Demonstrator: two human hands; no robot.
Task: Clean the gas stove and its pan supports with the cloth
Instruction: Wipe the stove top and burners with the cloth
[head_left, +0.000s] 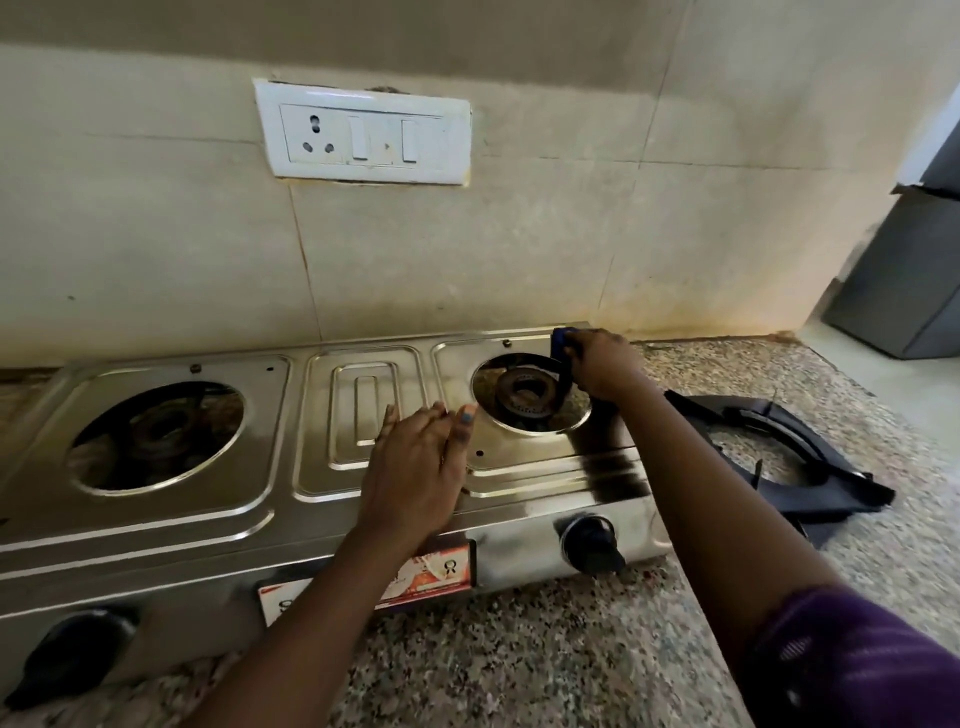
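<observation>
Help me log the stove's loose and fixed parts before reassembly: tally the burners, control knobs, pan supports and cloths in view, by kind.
Burners: 2, left and right
Control knobs: 2, left and right
Pan supports: 1 that can be told, lying on the counter beside the stove
Cloths: 1, blue, gripped by the right hand
Total: 6

1 stove (322, 499), 2 burners (524, 392), 2 knobs (592, 543), 1 pan support (789, 452), 1 cloth (561, 345)
</observation>
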